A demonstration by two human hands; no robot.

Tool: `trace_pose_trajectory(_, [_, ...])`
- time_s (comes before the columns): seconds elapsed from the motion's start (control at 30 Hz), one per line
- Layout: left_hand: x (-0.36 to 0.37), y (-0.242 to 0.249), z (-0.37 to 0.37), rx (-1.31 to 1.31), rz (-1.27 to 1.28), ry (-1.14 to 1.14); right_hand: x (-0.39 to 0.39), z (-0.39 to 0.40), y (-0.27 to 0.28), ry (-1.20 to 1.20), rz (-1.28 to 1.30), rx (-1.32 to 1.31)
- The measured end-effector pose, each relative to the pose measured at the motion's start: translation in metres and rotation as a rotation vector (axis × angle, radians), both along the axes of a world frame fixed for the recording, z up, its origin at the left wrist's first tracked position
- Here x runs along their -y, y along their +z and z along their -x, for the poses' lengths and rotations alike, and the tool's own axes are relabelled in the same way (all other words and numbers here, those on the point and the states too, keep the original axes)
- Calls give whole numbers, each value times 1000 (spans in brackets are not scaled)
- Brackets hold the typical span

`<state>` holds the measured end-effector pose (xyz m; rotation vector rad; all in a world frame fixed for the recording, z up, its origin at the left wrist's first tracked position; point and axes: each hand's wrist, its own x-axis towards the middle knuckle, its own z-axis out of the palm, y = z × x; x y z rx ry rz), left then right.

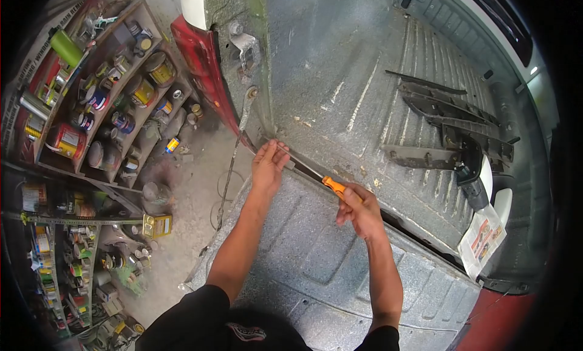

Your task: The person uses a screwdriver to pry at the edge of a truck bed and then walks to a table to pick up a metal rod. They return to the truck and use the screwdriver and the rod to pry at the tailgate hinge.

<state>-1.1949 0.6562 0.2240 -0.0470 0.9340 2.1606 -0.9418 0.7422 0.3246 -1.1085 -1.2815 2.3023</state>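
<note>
My right hand [359, 211] is closed around the orange handle of a screwdriver [335, 187]. Its thin metal shaft slants up and left across the gap between the truck bed [316, 120] and the lowered tailgate [291, 229]. At the shaft's far end, the fingers of my left hand [269, 162] are pinched together around the tip; anything small between them is hidden. That hand is by the left corner of the bed, below a metal strap [246, 111] bolted to the side post. A red tail light [203, 68] stands just left of the post.
Dark trim pieces [437, 108] and a black-and-white mirror-like part [473, 172] lie in the bed, near a newspaper sheet [481, 244]. On the left, a wooden shelf [112, 120] holds several paint cans. A cable [229, 175] hangs beside the tailgate. A yellow tin [157, 226] is below.
</note>
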Motion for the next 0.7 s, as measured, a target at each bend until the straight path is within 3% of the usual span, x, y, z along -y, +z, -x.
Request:
trace_pose_trajectory(0.1, [-1,0,-2,-5,10,15,-28,-4,-6,222,85,125])
trace_pose_trajectory(0.2, [-1,6,-5,9,11,15,-21,6,-20,264,-831,218])
trace_pose_trajectory(0.3, [-3,5,-5,22,28,12,-12,3,-14,333,-1951,440])
trace_pose_trajectory(0.4, [0,0,-2,-12,3,8,2,3,-6,342,-1907,391])
trace_pose_trajectory(0.5, [3,-1,1,-20,-1,-22,8,0,-9,99,-768,132])
trace_pose_trajectory(0.6, [2,-1,0,-28,24,-24,-11,-4,-7,191,81,141])
trace_pose_trajectory(0.7, [3,-1,-1,-11,26,-24,0,4,8,253,-356,305])
